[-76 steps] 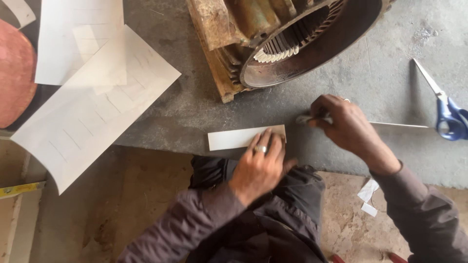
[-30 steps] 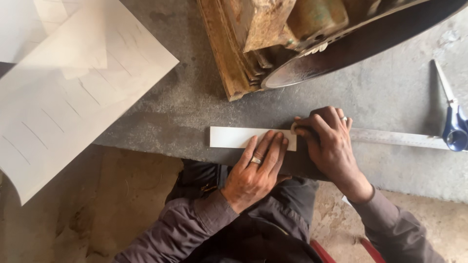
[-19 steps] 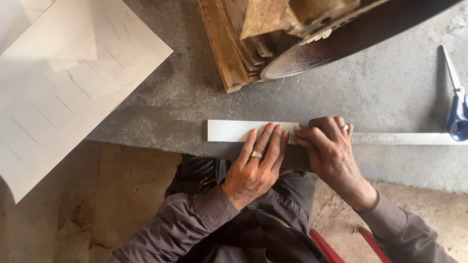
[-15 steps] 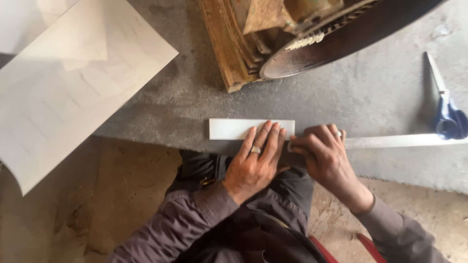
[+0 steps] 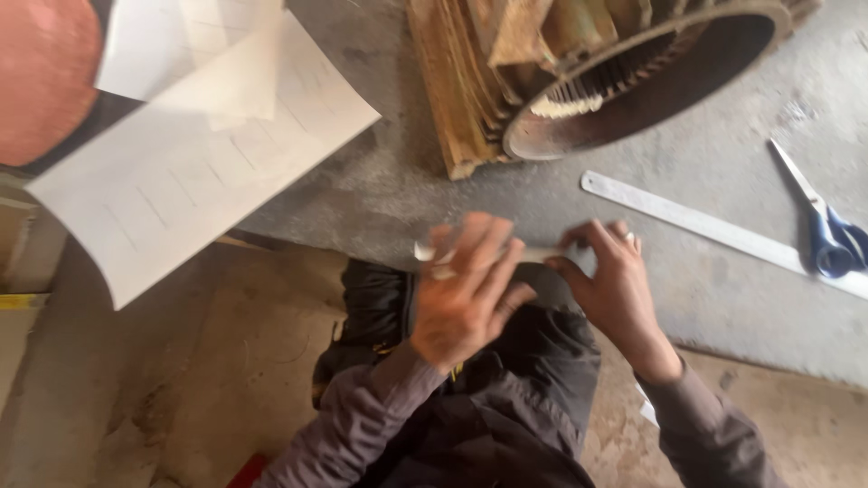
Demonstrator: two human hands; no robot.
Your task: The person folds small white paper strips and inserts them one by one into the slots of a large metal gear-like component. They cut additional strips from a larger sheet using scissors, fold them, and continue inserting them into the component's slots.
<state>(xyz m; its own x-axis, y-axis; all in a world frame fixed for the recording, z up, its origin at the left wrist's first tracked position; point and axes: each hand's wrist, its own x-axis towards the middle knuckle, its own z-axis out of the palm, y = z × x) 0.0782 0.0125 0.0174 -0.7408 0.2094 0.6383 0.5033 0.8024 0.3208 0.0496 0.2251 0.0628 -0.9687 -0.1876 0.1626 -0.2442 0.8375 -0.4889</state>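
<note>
Paper strip held up at slab edge, btwn both hands. Left hand fingers over its left part, right hand pinching right end. Ruler, scissors on slab to the right; rusty motor housing behind.

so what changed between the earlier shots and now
The white paper strip, earlier pressed flat on the grey slab, is now lifted between the left hand and right hand. The flat metal ruler, blue-handled scissors and rusty motor housing stayed put.
</note>
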